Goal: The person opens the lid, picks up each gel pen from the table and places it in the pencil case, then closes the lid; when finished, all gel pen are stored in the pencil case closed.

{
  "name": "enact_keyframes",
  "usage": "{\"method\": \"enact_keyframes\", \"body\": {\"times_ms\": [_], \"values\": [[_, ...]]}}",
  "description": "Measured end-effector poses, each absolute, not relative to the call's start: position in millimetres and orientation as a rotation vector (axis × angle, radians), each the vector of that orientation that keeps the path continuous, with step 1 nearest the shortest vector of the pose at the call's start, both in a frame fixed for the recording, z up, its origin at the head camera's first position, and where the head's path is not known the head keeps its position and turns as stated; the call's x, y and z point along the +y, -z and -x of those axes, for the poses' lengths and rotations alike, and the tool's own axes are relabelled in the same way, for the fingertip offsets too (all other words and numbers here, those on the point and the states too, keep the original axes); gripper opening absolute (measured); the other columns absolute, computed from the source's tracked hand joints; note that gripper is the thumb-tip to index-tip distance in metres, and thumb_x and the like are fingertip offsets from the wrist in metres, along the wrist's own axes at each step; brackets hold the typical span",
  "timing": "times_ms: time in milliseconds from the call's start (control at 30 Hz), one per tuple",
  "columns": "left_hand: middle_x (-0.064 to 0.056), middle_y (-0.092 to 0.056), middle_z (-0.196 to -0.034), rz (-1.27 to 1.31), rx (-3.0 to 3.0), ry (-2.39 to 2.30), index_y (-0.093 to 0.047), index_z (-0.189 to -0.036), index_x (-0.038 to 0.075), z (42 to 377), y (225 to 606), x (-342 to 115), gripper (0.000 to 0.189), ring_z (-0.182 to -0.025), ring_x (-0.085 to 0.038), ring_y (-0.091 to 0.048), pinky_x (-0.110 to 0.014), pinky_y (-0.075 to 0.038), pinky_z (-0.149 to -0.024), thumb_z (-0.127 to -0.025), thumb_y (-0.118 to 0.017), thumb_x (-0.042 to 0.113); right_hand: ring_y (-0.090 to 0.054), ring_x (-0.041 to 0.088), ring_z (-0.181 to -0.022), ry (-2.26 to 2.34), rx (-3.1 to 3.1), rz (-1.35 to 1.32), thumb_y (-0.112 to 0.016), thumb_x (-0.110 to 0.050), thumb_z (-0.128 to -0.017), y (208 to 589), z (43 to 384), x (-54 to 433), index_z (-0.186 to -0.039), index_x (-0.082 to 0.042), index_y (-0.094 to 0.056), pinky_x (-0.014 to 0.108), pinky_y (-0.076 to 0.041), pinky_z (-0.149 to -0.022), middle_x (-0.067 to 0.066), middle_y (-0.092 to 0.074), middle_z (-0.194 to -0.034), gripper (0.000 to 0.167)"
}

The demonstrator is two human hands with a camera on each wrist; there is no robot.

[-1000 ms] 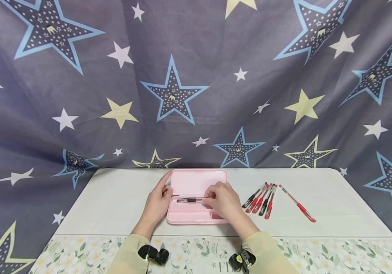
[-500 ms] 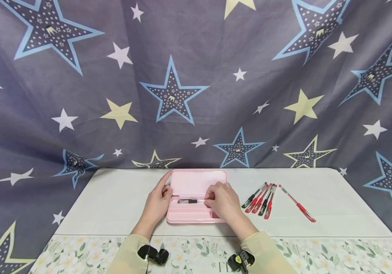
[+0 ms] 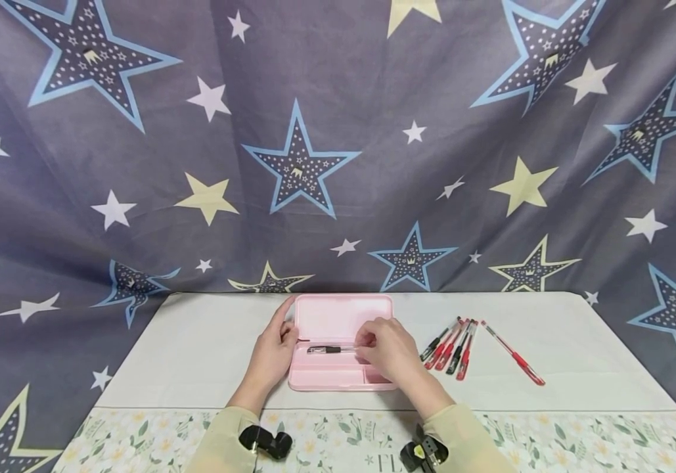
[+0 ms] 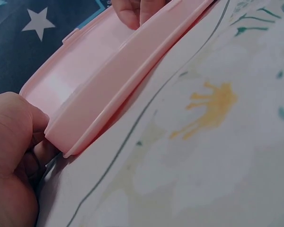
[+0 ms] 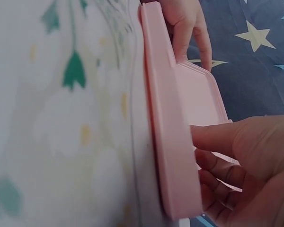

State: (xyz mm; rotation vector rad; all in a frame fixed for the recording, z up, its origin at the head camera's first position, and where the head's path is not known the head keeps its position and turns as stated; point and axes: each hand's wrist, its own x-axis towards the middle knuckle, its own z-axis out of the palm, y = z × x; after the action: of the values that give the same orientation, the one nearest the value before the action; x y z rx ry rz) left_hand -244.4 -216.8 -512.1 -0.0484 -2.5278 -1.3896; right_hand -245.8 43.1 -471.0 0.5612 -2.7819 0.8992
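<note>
A pink pencil case (image 3: 326,380) lies with its lid (image 3: 343,315) raised on the table. Along its left side, my left hand (image 3: 272,351) grips the case, with one finger reaching up the lid's edge. The left wrist view has the thumb (image 4: 35,116) at the case's corner and other fingers curled behind it. Inside the back compartment lies a black gel pen (image 3: 332,350), cap end to the left. My right hand (image 3: 389,345) pinches its other end, which the fingers cover. In the right wrist view the case's front wall (image 5: 173,142) hides the pen.
To the right of the case, several red and black pens (image 3: 450,348) lie fanned together. A single red pen (image 3: 515,355) rests apart, farther right. A floral strip (image 3: 326,433) runs along the table's near side, and a star-patterned curtain (image 3: 338,144) hangs behind.
The right hand and the black pen have shifted very slightly to the right within the case. My left hand keeps its place on the case.
</note>
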Motion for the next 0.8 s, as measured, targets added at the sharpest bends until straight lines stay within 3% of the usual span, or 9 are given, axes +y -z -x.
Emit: {"method": "enact_keyframes", "body": {"times_ms": [333,600,800], "values": [[0.0,-0.057,-0.086,0.037,-2.555,1.388,-0.043,-0.171,0.025,245,512,-217,0.065,-0.073,-0.017,-0.051,-0.037,-0.043,-0.078,-0.111,-0.058,0.005,-0.058,0.014,-0.087,-0.988,-2.765,-0.484,-0.091,-0.01,-0.088,457,244,65,-0.092,-0.019,-0.079,0.04,-0.05,-0.079,-0.01,-0.064,-0.083,0.015],[-0.001,-0.058,-0.087,0.026,-2.559,1.39,-0.043,-0.171,0.021,245,513,-217,0.064,-0.074,-0.018,-0.051,-0.039,-0.043,-0.078,-0.111,-0.058,0.005,-0.067,0.02,-0.092,-1.055,-2.739,-0.388,-0.087,-0.012,-0.092,451,252,98,-0.099,-0.019,-0.08,0.043,-0.051,-0.082,-0.006,-0.07,-0.092,0.012],[-0.001,-0.057,-0.087,0.028,-2.568,1.384,-0.042,-0.171,0.022,246,514,-218,0.063,-0.074,-0.019,-0.051,-0.039,-0.043,-0.078,-0.112,-0.057,0.005,-0.068,0.02,-0.091,-1.109,-2.733,-0.402,-0.086,-0.014,-0.096,450,261,128,-0.117,-0.014,-0.081,0.042,-0.052,-0.082,-0.002,-0.073,-0.097,0.021]]}}
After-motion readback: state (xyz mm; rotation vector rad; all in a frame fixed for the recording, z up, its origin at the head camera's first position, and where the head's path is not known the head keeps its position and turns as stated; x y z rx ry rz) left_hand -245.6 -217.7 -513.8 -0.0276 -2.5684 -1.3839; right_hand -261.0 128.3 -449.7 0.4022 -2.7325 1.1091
